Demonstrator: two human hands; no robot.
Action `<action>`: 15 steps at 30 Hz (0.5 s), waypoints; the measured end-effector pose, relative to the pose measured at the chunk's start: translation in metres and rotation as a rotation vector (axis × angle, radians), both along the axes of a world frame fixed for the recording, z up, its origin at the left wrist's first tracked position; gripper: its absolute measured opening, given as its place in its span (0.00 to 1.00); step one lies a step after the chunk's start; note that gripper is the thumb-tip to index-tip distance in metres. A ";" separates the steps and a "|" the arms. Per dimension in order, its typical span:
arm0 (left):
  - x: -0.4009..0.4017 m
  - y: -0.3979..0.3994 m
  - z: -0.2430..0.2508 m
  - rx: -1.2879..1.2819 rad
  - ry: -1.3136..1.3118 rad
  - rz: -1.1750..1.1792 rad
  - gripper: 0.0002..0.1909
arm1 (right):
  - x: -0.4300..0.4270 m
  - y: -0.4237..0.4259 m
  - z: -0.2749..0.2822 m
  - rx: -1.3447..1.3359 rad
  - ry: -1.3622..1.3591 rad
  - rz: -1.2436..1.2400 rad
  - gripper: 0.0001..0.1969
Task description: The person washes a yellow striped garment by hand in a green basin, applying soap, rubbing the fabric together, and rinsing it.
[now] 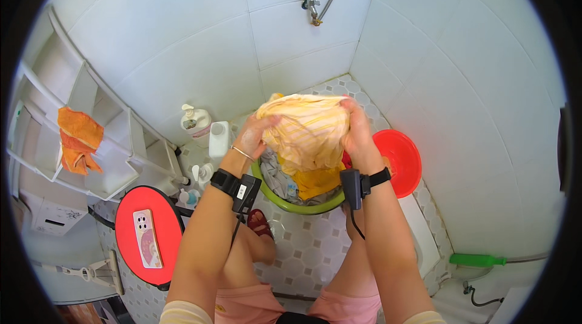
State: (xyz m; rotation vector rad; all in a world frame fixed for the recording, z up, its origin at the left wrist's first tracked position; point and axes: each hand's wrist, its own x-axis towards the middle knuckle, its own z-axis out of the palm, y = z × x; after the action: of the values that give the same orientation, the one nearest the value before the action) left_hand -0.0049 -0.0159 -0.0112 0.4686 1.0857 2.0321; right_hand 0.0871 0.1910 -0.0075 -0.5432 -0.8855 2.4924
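My left hand (257,135) grips one side of a cream garment with yellow stripes (309,130), and my right hand (357,126) grips its other side. The cloth is bunched and hangs between them over a green basin (298,209). Inside the basin lie a mustard-yellow cloth (318,181) and grey clothes (275,171); a bit of red cloth shows by my right wrist. Whitish traces, perhaps suds, are on my left hand. The garment hides the far part of the basin.
A red basin (402,160) stands at the right. Pump bottles (196,120) and a white bottle (219,139) are on the left. Nearer, a phone (148,238) lies on a round red stool (127,215). An orange cloth (81,137) hangs on a white rack; a tap (312,10) is on the wall.
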 end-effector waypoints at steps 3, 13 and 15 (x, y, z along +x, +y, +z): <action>0.015 0.023 0.003 0.315 -0.406 0.173 0.17 | 0.005 -0.037 0.014 0.244 0.125 0.113 0.21; 0.001 0.034 -0.057 0.515 -0.455 -0.440 0.21 | 0.010 -0.097 0.008 2.298 0.337 -0.373 0.11; 0.004 0.034 -0.064 0.397 -0.480 -0.382 0.19 | 0.006 -0.098 -0.001 2.068 0.080 -0.234 0.10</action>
State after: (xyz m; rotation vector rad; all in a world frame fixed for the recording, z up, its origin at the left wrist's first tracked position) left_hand -0.0006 0.0186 -0.0755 0.3261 0.2776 1.8733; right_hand 0.0932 0.0927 -0.0088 0.2234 -2.3200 0.4244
